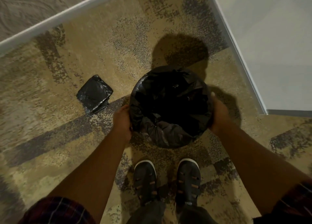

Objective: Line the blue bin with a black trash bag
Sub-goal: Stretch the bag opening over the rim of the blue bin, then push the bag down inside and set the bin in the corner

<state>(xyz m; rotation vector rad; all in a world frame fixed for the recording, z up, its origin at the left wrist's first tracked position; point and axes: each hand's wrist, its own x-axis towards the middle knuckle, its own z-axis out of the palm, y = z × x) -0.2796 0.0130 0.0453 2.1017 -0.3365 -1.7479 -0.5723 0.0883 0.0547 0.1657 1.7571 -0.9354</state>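
Note:
A round bin stands on the carpet, wholly wrapped in a black trash bag [170, 105]; the bag drapes over its rim and down its sides, so no blue shows. My left hand [122, 120] clasps the bag-covered rim on the left side. On the right side my right hand [218, 114] clasps the rim in the same way. The bag hangs loose and crumpled inside the opening.
A folded stack of black bags [94, 94] lies on the carpet left of the bin. A white baseboard [55, 19] runs along the far left wall. A white wall corner [263, 105] stands close on the right. My two dark shoes [167, 181] are just below the bin.

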